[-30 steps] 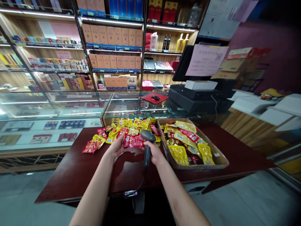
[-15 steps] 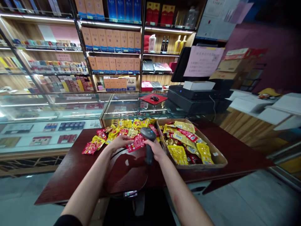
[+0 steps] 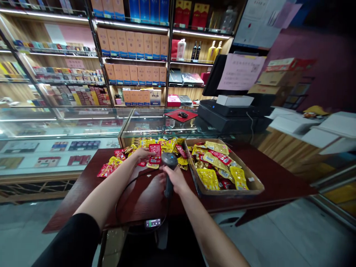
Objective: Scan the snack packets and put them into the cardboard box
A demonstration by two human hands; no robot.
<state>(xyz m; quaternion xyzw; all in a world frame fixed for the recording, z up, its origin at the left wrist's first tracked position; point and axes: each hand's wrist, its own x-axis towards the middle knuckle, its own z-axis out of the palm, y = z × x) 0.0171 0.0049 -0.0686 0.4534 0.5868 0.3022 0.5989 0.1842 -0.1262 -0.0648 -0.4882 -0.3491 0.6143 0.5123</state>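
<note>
Between the fingers of my left hand (image 3: 142,154) is a red snack packet (image 3: 155,153), held upright with its printed face toward me. My right hand (image 3: 174,177) is wrapped round the handle of a dark grey barcode scanner (image 3: 169,160), whose head points away from me beside the packet. A black cable (image 3: 132,181) loops from the scanner across the table. Behind my hands lies a loose pile of yellow and red snack packets (image 3: 167,144). To the right, an open cardboard box (image 3: 206,192) holds many more such packets.
The dark red wooden table (image 3: 91,200) carries all this. Behind it stands a glass display counter (image 3: 155,128) with a mouse (image 3: 182,115) on a red mat. A monitor (image 3: 215,76) and a black cash drawer (image 3: 225,120) are at the right. A small lit device (image 3: 152,223) sits at the table's near edge.
My left hand has raised the red packet from a slanted position to upright, further forward. My right hand has moved slightly left with the scanner, staying close to the packet.
</note>
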